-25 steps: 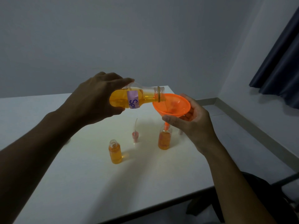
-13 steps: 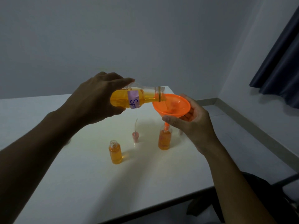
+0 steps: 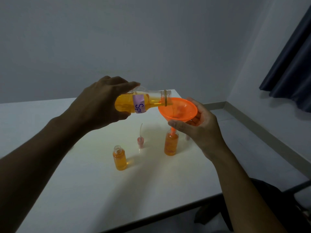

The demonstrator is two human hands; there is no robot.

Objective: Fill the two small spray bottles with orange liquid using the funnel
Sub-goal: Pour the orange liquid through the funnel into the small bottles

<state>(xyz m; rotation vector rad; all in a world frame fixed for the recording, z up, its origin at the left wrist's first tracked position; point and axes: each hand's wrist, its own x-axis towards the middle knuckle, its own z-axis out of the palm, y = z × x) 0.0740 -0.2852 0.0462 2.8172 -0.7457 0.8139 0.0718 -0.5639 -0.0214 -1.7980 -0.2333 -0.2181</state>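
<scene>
Two hands busy: left hand (image 3: 104,101) tips big bottle (image 3: 143,102), right hand (image 3: 200,130) steadies funnel (image 3: 178,109) in second small bottle (image 3: 171,145); next, stop before overflow.

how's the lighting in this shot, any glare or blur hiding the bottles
Head view: dim overall, with a brighter patch of table around the two small bottles; both hands and forearms are dark and underexposed; no glare, little blur; the wide lens bends the curtain and wall lines at the right.
</scene>
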